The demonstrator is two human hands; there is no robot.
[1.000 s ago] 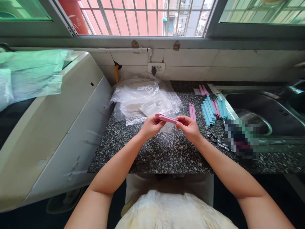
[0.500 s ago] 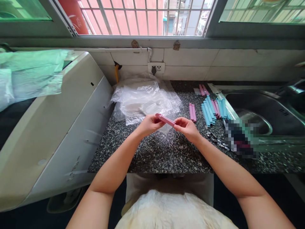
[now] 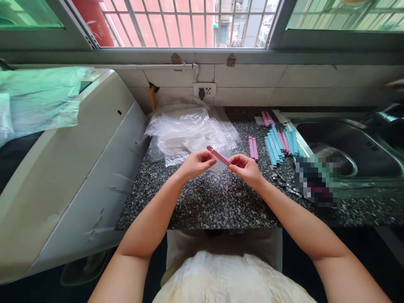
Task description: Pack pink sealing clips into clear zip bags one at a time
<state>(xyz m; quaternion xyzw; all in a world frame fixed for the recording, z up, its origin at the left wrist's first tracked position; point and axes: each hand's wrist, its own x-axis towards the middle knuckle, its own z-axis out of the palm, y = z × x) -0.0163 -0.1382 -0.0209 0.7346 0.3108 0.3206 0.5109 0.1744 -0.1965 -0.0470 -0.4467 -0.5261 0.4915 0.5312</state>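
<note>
While near clear bags (image 3: pixel 186 132) — pink clip (image 3: pixel 220 156) tight between right fingers (image 3: pixel 238 160) — left fingers' (image 3: pixel 205 163) hold unclear.

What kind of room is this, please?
Most likely a home kitchen: a metal sink is set into the speckled stone counter, and pale tiles line the wall under a barred window.

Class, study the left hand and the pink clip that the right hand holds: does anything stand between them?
Nothing visible does. The left hand is right beside the pink clip in the right hand; contact is unclear. The clear plastic bags lie beyond, on the countertop.
</note>
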